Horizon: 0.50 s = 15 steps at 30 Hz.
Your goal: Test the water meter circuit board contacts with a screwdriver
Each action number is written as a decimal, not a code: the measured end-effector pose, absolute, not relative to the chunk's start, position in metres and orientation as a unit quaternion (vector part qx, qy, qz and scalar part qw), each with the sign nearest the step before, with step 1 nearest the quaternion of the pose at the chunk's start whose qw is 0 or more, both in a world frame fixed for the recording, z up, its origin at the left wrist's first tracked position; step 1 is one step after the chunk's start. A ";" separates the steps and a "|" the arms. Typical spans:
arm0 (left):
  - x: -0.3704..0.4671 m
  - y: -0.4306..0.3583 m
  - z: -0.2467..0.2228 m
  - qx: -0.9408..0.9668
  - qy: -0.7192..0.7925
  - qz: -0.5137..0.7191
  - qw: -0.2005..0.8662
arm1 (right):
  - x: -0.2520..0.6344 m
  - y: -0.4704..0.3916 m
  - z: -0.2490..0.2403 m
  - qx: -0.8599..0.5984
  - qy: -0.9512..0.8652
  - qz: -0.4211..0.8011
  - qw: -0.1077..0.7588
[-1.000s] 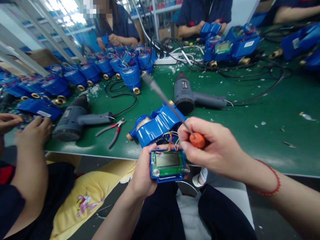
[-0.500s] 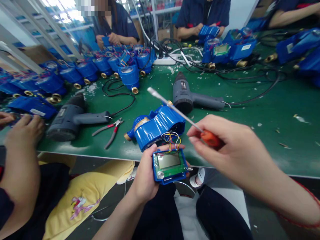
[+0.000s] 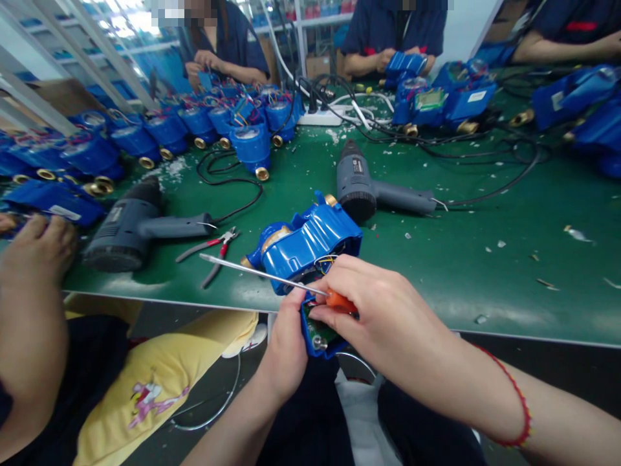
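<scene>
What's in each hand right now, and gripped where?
Right hand: screwdriver, gripped at its orange handle, shaft pointing left. Left hand: blue display module, held by its left edge, mostly hidden by the right hand.

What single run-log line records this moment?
left hand: holds circuit module | right hand: holds screwdriver, shaft pointing left | blue meter housing: on green table edge, wired to module

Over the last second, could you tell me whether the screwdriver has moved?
Yes. The screwdriver has swung down and leftward: its tip, earlier up near the far heat gun, now points toward the pliers.
</scene>
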<state>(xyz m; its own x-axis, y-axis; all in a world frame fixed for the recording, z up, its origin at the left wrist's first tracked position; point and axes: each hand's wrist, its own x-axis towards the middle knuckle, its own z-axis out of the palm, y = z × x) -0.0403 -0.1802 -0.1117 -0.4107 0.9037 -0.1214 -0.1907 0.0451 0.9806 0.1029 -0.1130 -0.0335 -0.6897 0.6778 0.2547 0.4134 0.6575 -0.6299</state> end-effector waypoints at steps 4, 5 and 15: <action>-0.037 -0.177 -0.101 0.297 0.547 0.632 0.462 | 0.101 -0.114 -0.034 -0.303 -0.885 0.278 0.220; -0.036 -0.176 -0.098 0.295 0.547 0.634 0.460 | 0.100 -0.114 -0.034 -0.304 -0.886 0.273 0.219; -0.023 -0.166 -0.081 0.247 0.570 0.618 0.482 | 0.087 -0.131 -0.034 -0.343 -0.905 0.100 0.232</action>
